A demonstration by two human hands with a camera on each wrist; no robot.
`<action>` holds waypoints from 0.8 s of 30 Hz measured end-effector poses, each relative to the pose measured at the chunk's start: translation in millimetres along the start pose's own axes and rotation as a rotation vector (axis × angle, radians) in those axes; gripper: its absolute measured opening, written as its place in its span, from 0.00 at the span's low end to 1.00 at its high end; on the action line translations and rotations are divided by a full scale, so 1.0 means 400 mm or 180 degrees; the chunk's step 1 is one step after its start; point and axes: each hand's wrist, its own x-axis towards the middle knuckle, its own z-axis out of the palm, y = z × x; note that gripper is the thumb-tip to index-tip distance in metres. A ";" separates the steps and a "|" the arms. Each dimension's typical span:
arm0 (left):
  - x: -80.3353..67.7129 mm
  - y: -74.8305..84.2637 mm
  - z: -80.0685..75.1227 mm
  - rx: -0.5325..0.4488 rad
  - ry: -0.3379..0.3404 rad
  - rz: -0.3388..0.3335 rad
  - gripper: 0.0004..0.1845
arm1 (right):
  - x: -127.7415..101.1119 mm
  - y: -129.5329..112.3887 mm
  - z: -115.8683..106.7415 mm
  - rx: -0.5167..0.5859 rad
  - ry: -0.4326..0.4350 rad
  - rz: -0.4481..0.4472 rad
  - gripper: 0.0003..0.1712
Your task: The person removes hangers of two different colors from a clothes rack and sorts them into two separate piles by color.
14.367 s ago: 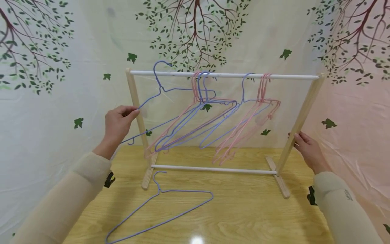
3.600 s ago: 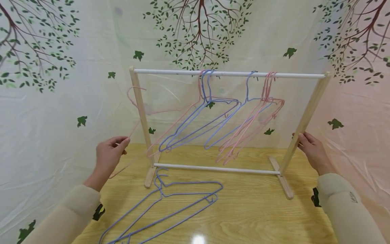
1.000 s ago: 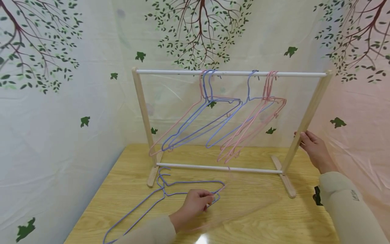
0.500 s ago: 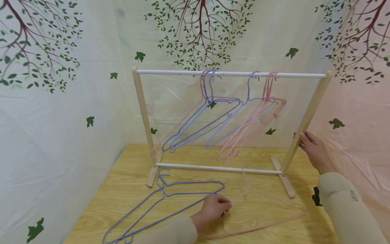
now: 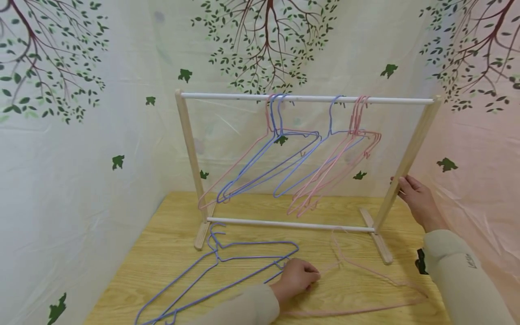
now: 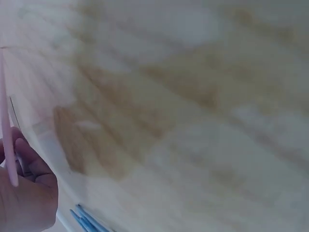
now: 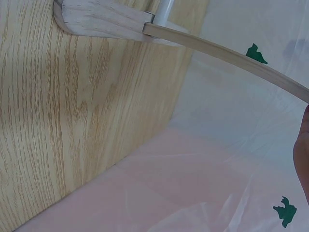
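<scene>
My left hand (image 5: 298, 280) pinches one shoulder of a pink clothes hanger (image 5: 357, 311), low over the front of the table. The hanger's hook points toward the rack, and its far corner reaches to the right. In the left wrist view the same pink hanger (image 6: 6, 121) crosses in front of the fingers. My right hand (image 5: 420, 203) grips the right wooden post (image 5: 410, 153) of a small clothes rack; in the right wrist view only an edge of that hand shows. Two blue hangers (image 5: 260, 243) lie overlapping on the table, left of the pink one, partly covered by my left hand and sleeve.
From the rack's white top rail (image 5: 235, 96) hang several pink and blue hangers, in a left cluster and a right cluster. A white lower bar (image 5: 264, 223) joins the wooden feet (image 5: 382, 248). Behind the wooden table (image 5: 150, 253) hangs a leaf-printed sheet (image 5: 134, 135).
Earlier my left hand held a blue hanger at the rack's left end; a second blue one now lies on the table. The pink hanger came from the left and slid rightward. My right hand stayed.
</scene>
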 end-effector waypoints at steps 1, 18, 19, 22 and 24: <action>0.004 0.001 0.000 0.0146 -0.0021 0.0060 0.03 | -0.001 0.000 0.000 0.0008 0.0005 0.0003 0.34; 0.036 0.053 -0.068 0.0219 0.0053 0.0189 0.08 | -0.010 -0.016 0.012 -0.0116 0.0001 0.0046 0.41; 0.038 0.057 -0.079 0.0231 0.0057 0.0227 0.09 | -0.010 -0.016 0.013 -0.0132 0.0008 0.0055 0.41; 0.045 0.060 -0.106 0.0234 0.0079 0.0274 0.09 | -0.009 -0.017 0.014 -0.0164 0.0022 0.0077 0.41; 0.046 0.059 -0.123 0.0211 0.0090 0.0240 0.10 | -0.007 -0.015 0.014 -0.0119 0.0023 0.0083 0.40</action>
